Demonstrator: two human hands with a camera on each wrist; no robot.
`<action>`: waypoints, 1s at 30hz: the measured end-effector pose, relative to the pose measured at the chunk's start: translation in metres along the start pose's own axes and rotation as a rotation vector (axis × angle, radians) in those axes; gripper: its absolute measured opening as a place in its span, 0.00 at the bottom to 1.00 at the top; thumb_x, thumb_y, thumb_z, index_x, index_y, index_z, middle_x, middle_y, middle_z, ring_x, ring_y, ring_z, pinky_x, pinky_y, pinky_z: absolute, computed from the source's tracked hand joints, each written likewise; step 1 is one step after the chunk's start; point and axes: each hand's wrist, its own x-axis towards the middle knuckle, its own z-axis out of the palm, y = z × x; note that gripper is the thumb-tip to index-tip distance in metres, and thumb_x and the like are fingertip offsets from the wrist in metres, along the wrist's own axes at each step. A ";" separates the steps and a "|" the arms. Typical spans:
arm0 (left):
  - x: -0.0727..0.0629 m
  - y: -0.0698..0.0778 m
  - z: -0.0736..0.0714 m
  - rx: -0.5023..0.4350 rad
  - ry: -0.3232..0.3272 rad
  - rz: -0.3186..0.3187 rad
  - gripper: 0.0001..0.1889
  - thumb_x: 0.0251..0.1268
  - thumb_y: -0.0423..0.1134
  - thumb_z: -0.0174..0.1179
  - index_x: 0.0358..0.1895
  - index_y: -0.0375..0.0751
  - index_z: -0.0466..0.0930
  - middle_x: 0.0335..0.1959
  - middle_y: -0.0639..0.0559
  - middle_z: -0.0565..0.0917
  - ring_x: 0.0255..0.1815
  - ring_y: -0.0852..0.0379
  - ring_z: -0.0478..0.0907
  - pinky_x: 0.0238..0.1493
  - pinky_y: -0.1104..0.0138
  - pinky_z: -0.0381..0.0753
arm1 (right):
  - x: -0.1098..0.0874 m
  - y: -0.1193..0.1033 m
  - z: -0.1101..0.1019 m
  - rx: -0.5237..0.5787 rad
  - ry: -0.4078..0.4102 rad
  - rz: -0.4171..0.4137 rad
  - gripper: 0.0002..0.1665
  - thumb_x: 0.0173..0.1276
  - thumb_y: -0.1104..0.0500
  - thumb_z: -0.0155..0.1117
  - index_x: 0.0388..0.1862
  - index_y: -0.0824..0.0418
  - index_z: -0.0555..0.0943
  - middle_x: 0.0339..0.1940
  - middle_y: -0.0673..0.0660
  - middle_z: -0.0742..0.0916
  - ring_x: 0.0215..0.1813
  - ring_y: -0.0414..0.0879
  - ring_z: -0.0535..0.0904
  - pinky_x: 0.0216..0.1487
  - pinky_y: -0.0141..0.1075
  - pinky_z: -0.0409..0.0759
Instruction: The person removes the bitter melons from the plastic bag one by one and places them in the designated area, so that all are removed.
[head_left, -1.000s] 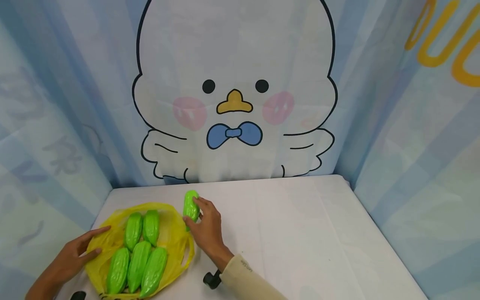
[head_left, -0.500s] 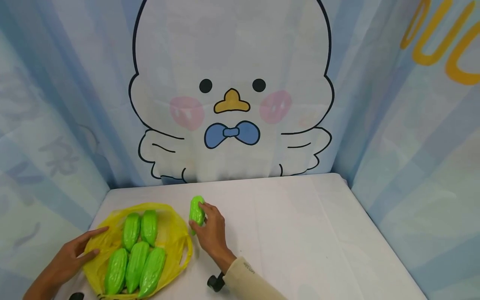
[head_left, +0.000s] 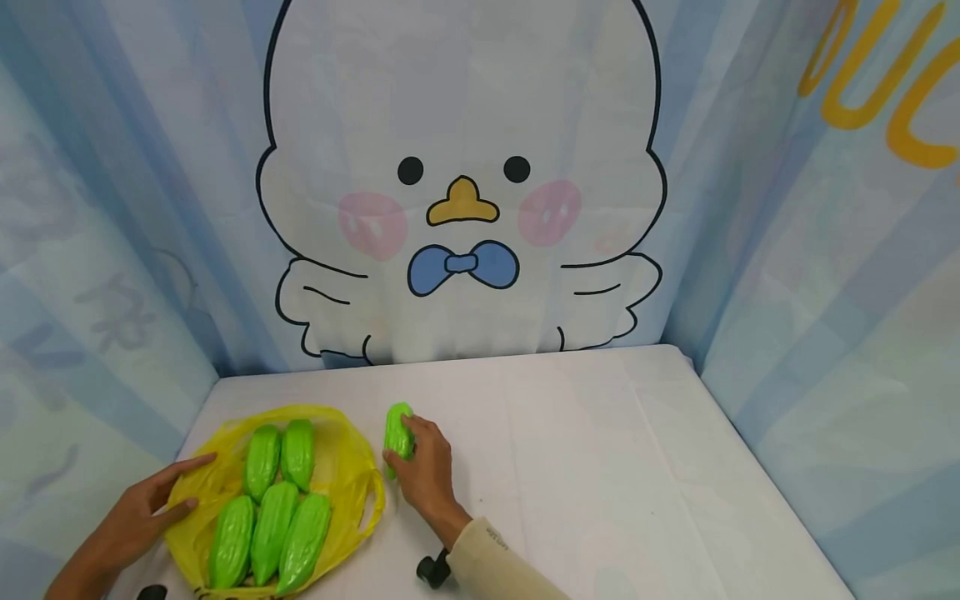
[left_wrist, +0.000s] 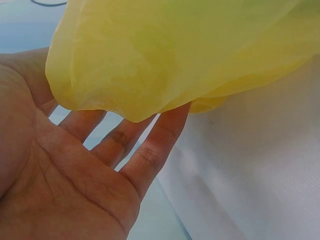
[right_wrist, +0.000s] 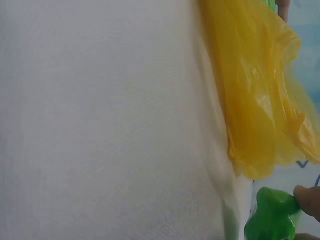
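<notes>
Several bright green bitter melons (head_left: 273, 533) with ridged, shiny skins lie on or in a yellow plastic bag (head_left: 348, 467) at the table's left. My left hand (head_left: 135, 521) rests at the bag's left edge, thumb and forefinger spread. In the left wrist view its fairly straight fingers (left_wrist: 152, 152) pass behind the yellow plastic. To the right of the bag, my right hand (head_left: 427, 467) grips one bitter melon (head_left: 397, 432) between thumb and fingers, near upright. That melon (right_wrist: 270, 215) shows only partly at the lower right of the right wrist view.
A white cloth covers the table (head_left: 585, 467). Behind it hangs a pale blue curtain (head_left: 465, 100) printed with a cartoon bird, with more curtain at both sides. A bag handle loop (head_left: 371, 508) faces right. Beneath my right wrist sits a small black piece (head_left: 433, 571).
My right hand has moved a little right and toward me with the bitter melon, away from the bag. My left hand and the bag have stayed nearly in place.
</notes>
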 end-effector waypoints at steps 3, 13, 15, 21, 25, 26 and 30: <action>-0.001 -0.001 0.001 -0.002 0.013 0.023 0.27 0.84 0.39 0.56 0.79 0.34 0.68 0.57 0.97 0.64 0.55 1.01 0.55 0.42 0.84 0.70 | -0.001 0.002 0.001 -0.005 -0.005 0.006 0.36 0.68 0.60 0.78 0.74 0.62 0.79 0.70 0.61 0.82 0.71 0.55 0.80 0.73 0.51 0.81; -0.001 -0.006 0.004 -0.009 0.047 0.082 0.25 0.83 0.35 0.57 0.77 0.34 0.70 0.59 0.96 0.66 0.57 1.00 0.56 0.43 0.87 0.66 | -0.005 0.006 0.004 -0.012 -0.003 0.006 0.37 0.66 0.61 0.80 0.73 0.61 0.79 0.68 0.61 0.83 0.69 0.54 0.80 0.72 0.50 0.82; -0.001 -0.006 0.005 -0.011 0.051 0.090 0.25 0.83 0.35 0.57 0.77 0.35 0.70 0.59 0.96 0.66 0.57 1.00 0.56 0.43 0.88 0.66 | -0.005 0.006 0.005 -0.013 0.000 0.007 0.37 0.65 0.60 0.81 0.73 0.60 0.79 0.69 0.60 0.82 0.69 0.54 0.80 0.72 0.50 0.82; -0.001 -0.007 0.007 -0.017 0.077 0.144 0.25 0.82 0.32 0.57 0.77 0.34 0.71 0.61 0.95 0.67 0.59 0.99 0.57 0.45 0.90 0.64 | -0.006 0.003 0.004 -0.026 0.012 0.005 0.38 0.65 0.58 0.81 0.73 0.56 0.79 0.71 0.59 0.82 0.71 0.54 0.79 0.73 0.51 0.80; -0.001 -0.007 0.007 -0.015 0.081 0.160 0.25 0.81 0.31 0.57 0.77 0.34 0.71 0.61 0.95 0.67 0.60 0.99 0.57 0.45 0.91 0.63 | -0.006 -0.001 0.002 -0.022 0.029 -0.011 0.36 0.66 0.58 0.81 0.72 0.55 0.79 0.70 0.58 0.82 0.72 0.54 0.79 0.74 0.51 0.80; -0.001 -0.007 0.007 -0.014 0.082 0.161 0.25 0.81 0.31 0.57 0.77 0.34 0.71 0.61 0.95 0.67 0.60 0.99 0.57 0.45 0.91 0.63 | -0.005 -0.003 0.001 -0.015 0.035 -0.020 0.36 0.66 0.59 0.81 0.72 0.56 0.80 0.70 0.58 0.82 0.72 0.53 0.79 0.74 0.51 0.80; -0.001 -0.007 0.007 -0.012 0.082 0.160 0.25 0.81 0.31 0.57 0.77 0.35 0.71 0.61 0.95 0.67 0.60 0.99 0.57 0.45 0.91 0.63 | -0.003 -0.011 -0.001 0.029 0.060 -0.062 0.35 0.66 0.60 0.80 0.72 0.57 0.80 0.70 0.58 0.82 0.71 0.53 0.80 0.72 0.49 0.82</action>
